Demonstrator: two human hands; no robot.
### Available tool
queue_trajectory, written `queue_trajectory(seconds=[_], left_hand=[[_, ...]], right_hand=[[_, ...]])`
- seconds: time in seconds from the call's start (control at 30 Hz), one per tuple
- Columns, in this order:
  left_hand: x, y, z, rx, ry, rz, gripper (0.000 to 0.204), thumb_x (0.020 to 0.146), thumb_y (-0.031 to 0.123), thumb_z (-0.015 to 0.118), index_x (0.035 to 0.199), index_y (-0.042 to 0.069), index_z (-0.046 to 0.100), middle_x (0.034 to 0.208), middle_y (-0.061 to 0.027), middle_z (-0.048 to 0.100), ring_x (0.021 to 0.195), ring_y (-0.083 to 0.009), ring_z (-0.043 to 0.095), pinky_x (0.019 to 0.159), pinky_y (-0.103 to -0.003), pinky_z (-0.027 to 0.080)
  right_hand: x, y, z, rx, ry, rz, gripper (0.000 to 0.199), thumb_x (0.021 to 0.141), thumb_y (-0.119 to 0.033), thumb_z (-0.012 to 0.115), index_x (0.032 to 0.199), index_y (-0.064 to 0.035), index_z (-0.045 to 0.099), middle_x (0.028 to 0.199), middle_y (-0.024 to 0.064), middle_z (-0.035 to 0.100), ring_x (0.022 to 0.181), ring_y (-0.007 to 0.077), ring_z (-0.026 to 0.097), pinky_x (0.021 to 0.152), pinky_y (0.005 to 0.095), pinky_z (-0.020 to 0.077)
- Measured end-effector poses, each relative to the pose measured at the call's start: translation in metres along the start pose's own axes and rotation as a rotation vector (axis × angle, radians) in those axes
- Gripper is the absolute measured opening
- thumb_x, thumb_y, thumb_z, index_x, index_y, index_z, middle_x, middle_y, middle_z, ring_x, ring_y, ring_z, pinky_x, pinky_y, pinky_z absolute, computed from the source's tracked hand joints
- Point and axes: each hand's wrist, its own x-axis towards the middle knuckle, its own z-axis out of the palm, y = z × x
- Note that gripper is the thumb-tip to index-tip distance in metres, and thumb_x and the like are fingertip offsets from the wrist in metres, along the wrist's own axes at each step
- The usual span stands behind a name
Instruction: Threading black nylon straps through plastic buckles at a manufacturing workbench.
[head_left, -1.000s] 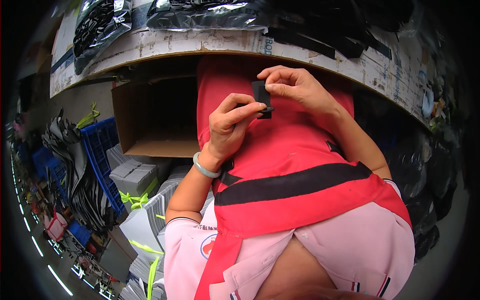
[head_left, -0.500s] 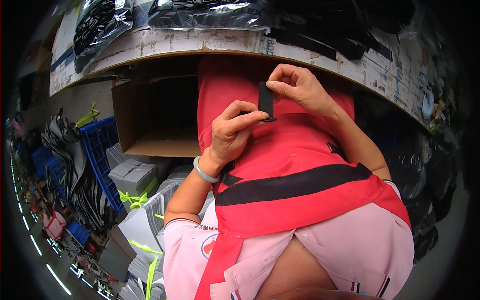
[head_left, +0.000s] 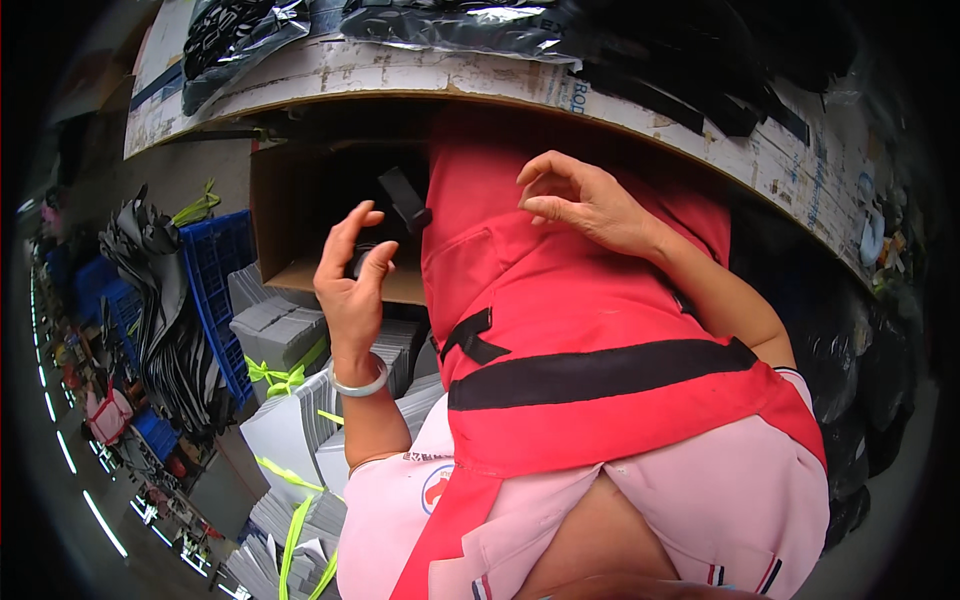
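Note:
A short black strap (head_left: 402, 198) with a thicker end hangs in the air at the mouth of an open cardboard box (head_left: 345, 280), just past my left fingertips and touching neither hand. My left hand (head_left: 350, 285), a pale bangle on its wrist, is open with thumb and fingers spread before the box. A small dark round shape (head_left: 362, 262) shows between its thumb and fingers; what it is I cannot make out. Over the red apron (head_left: 560, 290) on my lap, my right hand (head_left: 590, 205) has curled fingers held apart from the thumb, with nothing in them.
A worktable (head_left: 420, 78) with a worn white edge spans the far side, bearing plastic-bagged black pieces (head_left: 450, 28) and loose black strips (head_left: 650, 98). Left of me stand grey stacks (head_left: 285, 335) bound with yellow-green ties and a blue crate (head_left: 215, 290). Dark bags (head_left: 820, 340) lie at right.
The black strap, earlier held between both hands above my lap, has left them and moved left to the box. My left hand has swung left and opened; my right fingers have parted.

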Motion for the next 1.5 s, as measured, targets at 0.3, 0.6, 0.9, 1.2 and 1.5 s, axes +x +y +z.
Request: queue_trajectory(seconds=[0.3,0.6,0.9,1.2,1.5], left_hand=[[0.006,-0.013,0.076,-0.552,-0.310,-0.136,0.036,0.097,0.006,0.053,0.134,0.002,0.054,0.118,-0.0116,0.065,0.070,-0.0098,0.064,0.055,-0.019,0.046],[0.027,-0.034,0.099,-0.975,-0.597,-0.577,0.039,0.104,0.024,0.043,0.122,-0.006,0.058,0.107,-0.0156,0.067,0.078,-0.0226,0.071,0.070,-0.031,0.058],[0.029,-0.033,0.106,-0.756,-0.655,-0.576,0.030,0.098,0.027,0.059,0.110,0.000,0.062,0.074,-0.0027,0.059,0.056,-0.0115,0.057,0.049,-0.021,0.043],[0.045,-0.050,0.111,-1.422,-0.726,-0.780,0.033,0.102,0.033,0.049,0.118,0.004,0.053,0.093,-0.0055,0.058,0.064,-0.0153,0.054,0.059,-0.026,0.045],[0.039,-0.036,0.121,-1.226,-0.625,-0.768,0.039,0.103,0.035,0.046,0.126,0.004,0.052,0.089,-0.0055,0.056,0.087,-0.0212,0.056,0.062,-0.031,0.052]], right_hand=[[0.014,-0.014,0.029,-0.184,-0.120,-0.059,0.022,0.093,-0.020,0.064,0.101,0.0006,0.065,0.076,0.0072,0.066,0.057,0.0113,0.057,0.054,0.0276,0.0468],[0.001,0.007,-0.005,0.168,0.031,0.183,0.018,0.093,-0.018,0.067,0.096,0.0000,0.063,0.072,0.0039,0.064,0.053,0.0059,0.056,0.048,0.0195,0.0448],[-0.001,0.008,0.000,-0.108,0.088,0.021,0.020,0.093,-0.016,0.064,0.097,0.0035,0.064,0.068,0.0045,0.062,0.054,0.0082,0.055,0.048,0.0244,0.0449],[0.016,-0.006,-0.089,-1.264,0.870,-0.616,0.023,0.081,-0.020,0.073,0.099,-0.0057,0.069,0.096,0.0079,0.065,0.088,0.0266,0.062,0.077,0.0353,0.0520],[0.023,-0.009,-0.113,-1.302,0.755,-0.715,0.014,0.083,-0.016,0.071,0.094,-0.0067,0.070,0.093,0.0055,0.066,0.085,0.0241,0.063,0.076,0.0333,0.0531]])
